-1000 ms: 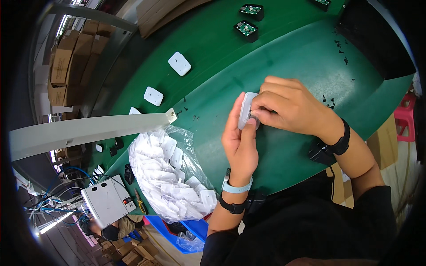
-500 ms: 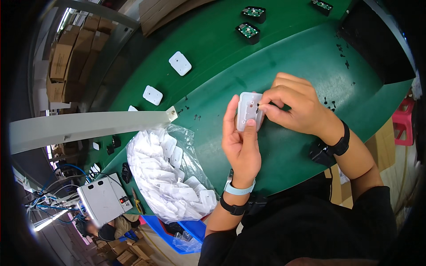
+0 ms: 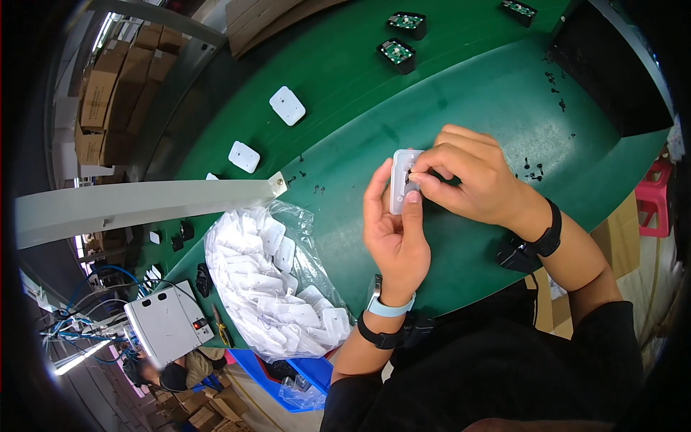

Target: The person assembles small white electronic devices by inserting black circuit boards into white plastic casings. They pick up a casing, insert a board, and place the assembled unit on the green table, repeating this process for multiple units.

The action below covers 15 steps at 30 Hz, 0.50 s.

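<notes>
A white rounded plastic cover [image 3: 396, 198] is held up over the green bench by my left hand [image 3: 397, 248], its thumb on the inner face and its fingers along the left edge. My right hand [image 3: 471, 176] reaches across from the right, thumb and forefinger pinched on a small black part [image 3: 409, 175] at the middle of the cover. The fingertips hide most of that part. Small black pieces [image 3: 533, 171] lie loose on the bench to the right of my hands.
A clear bag of white covers [image 3: 273, 288] lies at left, below a metal bar [image 3: 151, 205]. White covers [image 3: 287, 106] and black housings with green circuit boards [image 3: 396, 53] sit on the far green strip. Pliers [image 3: 222, 327] lie near a grey box [image 3: 167, 324].
My right fingertips have moved left and inward over the cover, which has shifted slightly right. The covers and circuit-board housings on the far strip have slid a little to the left.
</notes>
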### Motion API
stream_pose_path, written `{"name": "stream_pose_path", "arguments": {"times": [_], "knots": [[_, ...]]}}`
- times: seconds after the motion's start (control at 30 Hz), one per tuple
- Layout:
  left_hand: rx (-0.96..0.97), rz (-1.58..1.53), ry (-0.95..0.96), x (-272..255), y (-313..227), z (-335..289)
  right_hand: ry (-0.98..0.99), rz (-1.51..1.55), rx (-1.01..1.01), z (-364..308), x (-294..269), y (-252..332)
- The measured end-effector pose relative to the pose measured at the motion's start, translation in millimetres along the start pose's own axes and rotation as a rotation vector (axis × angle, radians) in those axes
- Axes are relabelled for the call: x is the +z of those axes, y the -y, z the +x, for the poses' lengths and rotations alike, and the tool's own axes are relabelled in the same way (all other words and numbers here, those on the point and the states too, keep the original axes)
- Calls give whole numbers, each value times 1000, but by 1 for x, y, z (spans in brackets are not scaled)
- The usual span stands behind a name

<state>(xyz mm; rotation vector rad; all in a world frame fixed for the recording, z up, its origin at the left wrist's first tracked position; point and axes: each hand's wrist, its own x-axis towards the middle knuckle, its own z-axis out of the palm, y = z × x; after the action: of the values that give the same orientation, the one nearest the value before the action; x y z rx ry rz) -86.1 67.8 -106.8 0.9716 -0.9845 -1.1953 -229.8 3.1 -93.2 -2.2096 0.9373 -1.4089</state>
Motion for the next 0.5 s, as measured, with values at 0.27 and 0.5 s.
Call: {"name": "stream_pose_path", "arguments": {"times": [0.27,0.5], "knots": [[-48,54,-33,1,-3,-1,-16,362,371,0,1,-1],[-144,-72,-66,-6,1,5,221,607,523,-8,-3,-7]]}}
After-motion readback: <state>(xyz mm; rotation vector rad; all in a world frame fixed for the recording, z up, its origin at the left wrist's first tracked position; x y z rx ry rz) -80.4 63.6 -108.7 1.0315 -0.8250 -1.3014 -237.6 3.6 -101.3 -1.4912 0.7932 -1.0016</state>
